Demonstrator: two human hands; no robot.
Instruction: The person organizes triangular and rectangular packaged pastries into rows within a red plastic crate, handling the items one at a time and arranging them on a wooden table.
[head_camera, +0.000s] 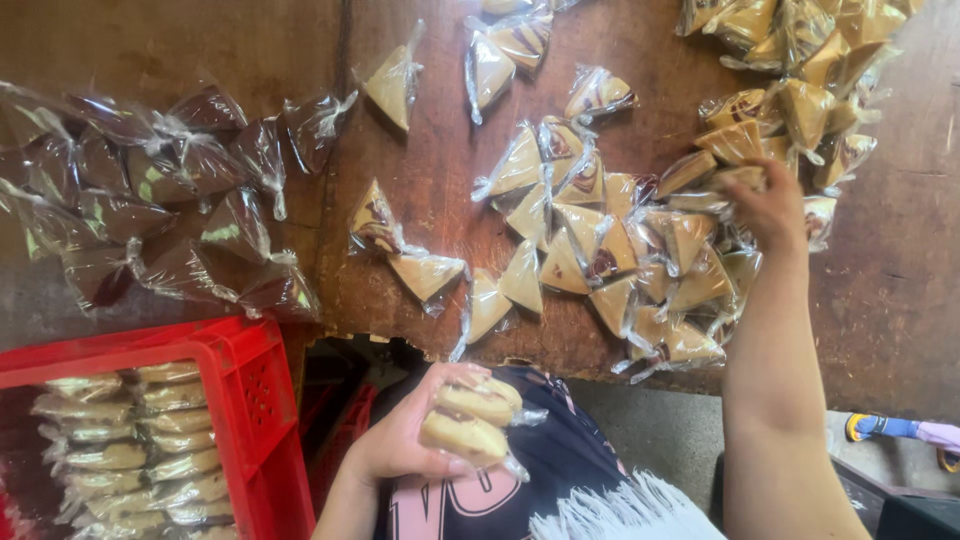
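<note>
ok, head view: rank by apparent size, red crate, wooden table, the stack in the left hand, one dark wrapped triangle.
1. wooden table
2. red crate, partly cut off by the frame
3. stack of wrapped pastries in the left hand; dark wrapped triangle. These two look alike, and the stack sits nearer the camera, so unranked.

Bench (880, 290): dark brown wood, worn, matt, scratched, with a seam between boards. Wedges (600, 250): pale, matt baked cake, some marbled brown, each in clear glossy plastic film, crinkled, ends twisted. Dark wedges (150, 200): same shiny film, strong glare. Crate (250, 390): red plastic, smooth, semi-gloss, perforated wall. Left hand (415, 430) grips film-wrapped pale pieces (468, 420), the film creased. Cloth (610, 505) at lap: dark fabric with white fringe.
</note>
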